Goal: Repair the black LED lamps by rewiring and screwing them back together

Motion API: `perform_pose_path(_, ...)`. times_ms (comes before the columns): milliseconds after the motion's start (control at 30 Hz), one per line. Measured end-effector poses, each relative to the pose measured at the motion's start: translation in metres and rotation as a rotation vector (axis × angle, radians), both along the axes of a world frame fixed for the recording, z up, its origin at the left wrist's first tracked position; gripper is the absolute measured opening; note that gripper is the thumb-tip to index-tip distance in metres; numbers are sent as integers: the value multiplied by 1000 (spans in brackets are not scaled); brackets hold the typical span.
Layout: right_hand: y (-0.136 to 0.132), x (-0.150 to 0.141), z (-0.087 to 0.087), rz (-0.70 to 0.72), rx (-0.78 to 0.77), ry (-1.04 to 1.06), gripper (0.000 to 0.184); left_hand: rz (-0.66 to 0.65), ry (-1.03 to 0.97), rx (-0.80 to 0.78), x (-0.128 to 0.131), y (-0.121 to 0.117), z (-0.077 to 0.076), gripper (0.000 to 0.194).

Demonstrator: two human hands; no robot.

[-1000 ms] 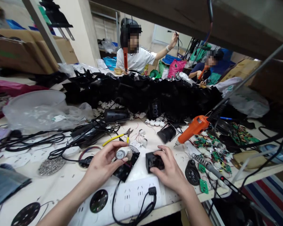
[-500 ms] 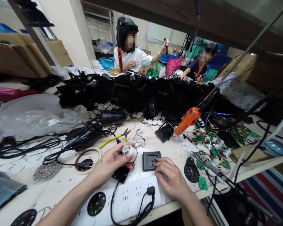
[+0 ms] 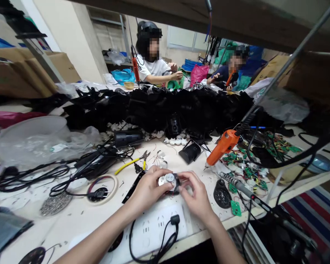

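A small white motor (image 3: 169,178) with a silver end and thin red wires sits between the thumb and fingers of my left hand (image 3: 150,187). It is held against a black square plastic part (image 3: 177,184), mostly covered by the motor and my fingers. My right hand (image 3: 196,198) grips that part from the right with bent fingers. Whether the motor sits in the part or only touches it, I cannot tell. Both hands are just above the white power strip (image 3: 151,229), which has a black plug in it.
Yellow-handled pliers (image 3: 129,165) lie beyond my left hand. An orange electric screwdriver (image 3: 222,146) hangs at the right, near a soldering iron (image 3: 239,189) and green circuit boards (image 3: 236,208). Black parts (image 3: 154,106) are heaped across the back, with two people behind them.
My left hand has brought the motor rightward to the black square part. My right hand, earlier touching that part on the table, now grips it against the motor.
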State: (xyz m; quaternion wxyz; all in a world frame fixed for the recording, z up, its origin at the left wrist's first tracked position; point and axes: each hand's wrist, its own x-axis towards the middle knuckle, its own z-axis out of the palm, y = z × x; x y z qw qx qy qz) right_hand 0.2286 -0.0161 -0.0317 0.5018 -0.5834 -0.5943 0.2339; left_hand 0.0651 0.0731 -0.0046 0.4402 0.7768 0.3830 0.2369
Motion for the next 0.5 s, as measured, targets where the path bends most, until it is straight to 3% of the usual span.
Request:
perform_pose_path(133,7,-5,13,163,-38,-91,62,53,-19,-25,1,2,-4,28)
perform_pose_path(333,18,-7,15,136,-167,-73,52,100,-36,-180,1,2,-10,34)
perform_pose_path(400,20,-4,14,128,-225,-35,49,69,-10,-121,0,0,-9,34)
perform_pose_path(500,20,3,10,84,-242,-109,49,32,63,135,-3,-4,-3,37)
